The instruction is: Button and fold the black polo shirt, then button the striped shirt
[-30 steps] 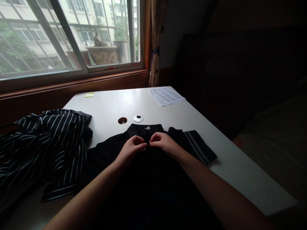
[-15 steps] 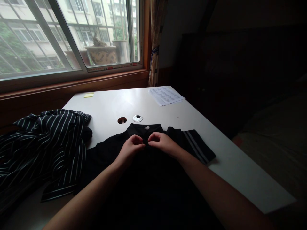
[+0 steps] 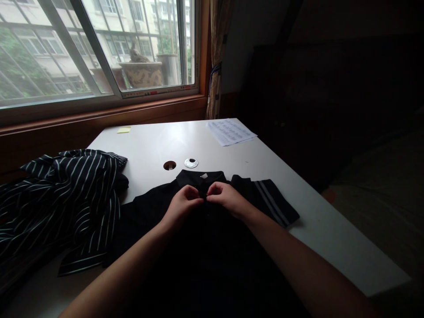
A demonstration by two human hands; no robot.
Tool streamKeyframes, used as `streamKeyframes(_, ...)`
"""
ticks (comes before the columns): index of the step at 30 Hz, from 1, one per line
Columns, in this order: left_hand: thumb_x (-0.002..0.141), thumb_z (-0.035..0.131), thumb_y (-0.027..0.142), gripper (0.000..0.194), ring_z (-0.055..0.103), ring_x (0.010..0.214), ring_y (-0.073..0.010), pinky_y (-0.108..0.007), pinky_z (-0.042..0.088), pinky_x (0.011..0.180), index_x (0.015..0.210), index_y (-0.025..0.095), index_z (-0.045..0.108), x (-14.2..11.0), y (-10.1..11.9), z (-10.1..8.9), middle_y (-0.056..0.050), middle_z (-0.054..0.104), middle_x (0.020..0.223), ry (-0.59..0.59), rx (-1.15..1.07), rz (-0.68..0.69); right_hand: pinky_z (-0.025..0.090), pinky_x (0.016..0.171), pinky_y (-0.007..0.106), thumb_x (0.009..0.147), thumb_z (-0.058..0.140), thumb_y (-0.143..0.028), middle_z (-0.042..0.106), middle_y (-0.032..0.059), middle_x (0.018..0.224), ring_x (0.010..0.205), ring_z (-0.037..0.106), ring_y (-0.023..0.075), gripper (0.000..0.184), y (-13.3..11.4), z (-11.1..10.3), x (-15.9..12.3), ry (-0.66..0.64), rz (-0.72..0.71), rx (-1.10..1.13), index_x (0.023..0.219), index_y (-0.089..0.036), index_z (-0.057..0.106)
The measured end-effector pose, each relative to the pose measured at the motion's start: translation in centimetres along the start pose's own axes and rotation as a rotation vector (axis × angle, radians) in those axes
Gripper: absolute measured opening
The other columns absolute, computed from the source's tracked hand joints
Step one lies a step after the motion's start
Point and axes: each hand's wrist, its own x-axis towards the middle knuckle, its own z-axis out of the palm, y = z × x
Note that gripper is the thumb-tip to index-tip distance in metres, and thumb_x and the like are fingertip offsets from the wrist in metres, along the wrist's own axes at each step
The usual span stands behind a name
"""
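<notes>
A black polo shirt (image 3: 155, 194) lies spread on the white table, its collar toward the window and a small pale label inside the neck. Two grey stripes run along the cuff of its right-hand sleeve. Just below the collar, my left hand (image 3: 183, 202) pinches the front opening with thumb and forefinger. My right hand (image 3: 228, 198) pinches the other side of the same opening, a small gap from the left. Any button between the fingertips is too dark to make out. The lower part of the shirt fades into shadow beneath my forearms.
A crumpled black-and-white striped garment (image 3: 82, 198) is heaped at the left. Printed sheets (image 3: 230, 132) and a yellow sticky note (image 3: 123, 129) lie at the far side of the white table (image 3: 318, 221). Beyond the collar are a cable hole (image 3: 170, 165) and a round silver cover (image 3: 191, 163).
Both hands stay at the shirt's neck opening, with only slight finger movement. The whole view has shifted a little; the shirt lies as before.
</notes>
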Motion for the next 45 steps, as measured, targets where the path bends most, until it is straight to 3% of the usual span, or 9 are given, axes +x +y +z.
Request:
streamKeyframes(8,0.068,0.077,0.029,0.026,0.059,0.073,-0.0139,-0.024,0.044,0.065,0.085,0.017,0.062,-0.1,0.8,-0.3,0.001,0.064,0.079,-0.033,0.078,-0.005,0.046,0.072,0.026,0.062,0.074,-0.016,0.068,-0.0013,0.08,0.075,0.062,0.0143,0.023,0.9,-0.1,0.4,-0.046,0.07,0.246,0.077,-0.019,0.057)
streamKeyframes(13,0.068,0.075,0.025,0.023,0.059,0.071,-0.0141,-0.024,0.044,0.064,0.085,0.017,0.062,0.1,0.8,-0.4,0.001,0.064,0.078,-0.079,0.146,-0.027,0.048,0.074,0.027,0.061,0.075,-0.018,0.068,-0.0002,0.081,0.078,0.064,0.016,0.025,1.0,-0.1,0.4,-0.048,0.09,0.273,0.075,-0.02,0.055)
streamKeyframes(27,0.072,0.07,0.021,0.014,0.064,0.074,-0.0157,-0.025,0.047,0.068,0.084,0.019,0.064,-0.6,-0.1,0.2,0.002,0.068,0.079,0.123,0.357,0.225,0.046,0.074,0.027,0.061,0.078,-0.02,0.068,-0.0003,0.079,0.082,0.064,0.0166,0.026,0.4,-0.1,0.2,-0.058,0.117,0.29,0.073,-0.02,0.054)
streamKeyframes(33,0.077,0.069,0.025,0.01,0.067,0.078,-0.0173,-0.025,0.048,0.07,0.084,0.02,0.071,-0.9,0.3,0.3,-0.001,0.072,0.083,0.088,0.364,0.163,0.044,0.071,0.026,0.059,0.079,-0.017,0.066,-0.0016,0.076,0.077,0.061,0.0147,0.028,0.0,-0.1,0.1,-0.039,0.142,0.363,0.07,-0.02,0.053)
streamKeyframes(39,0.077,0.068,0.021,0.006,0.059,0.068,-0.0128,-0.023,0.045,0.063,0.072,0.018,0.065,-1.0,0.5,0.6,0.0,0.063,0.078,0.181,0.442,0.311,0.042,0.069,0.026,0.057,0.08,-0.017,0.066,-0.0009,0.078,0.077,0.061,0.0143,0.032,-0.5,0.0,0.0,-0.021,0.176,0.414,0.068,-0.02,0.05)
streamKeyframes(45,0.08,0.064,0.016,0.005,0.062,0.074,-0.0139,-0.024,0.047,0.069,0.08,0.019,0.069,-1.1,0.3,0.9,-0.001,0.066,0.083,0.145,0.441,0.377,0.042,0.069,0.026,0.058,0.079,-0.018,0.067,-0.0012,0.08,0.074,0.059,0.0131,0.033,-0.4,0.1,-0.1,-0.02,0.151,0.411,0.07,-0.02,0.049)
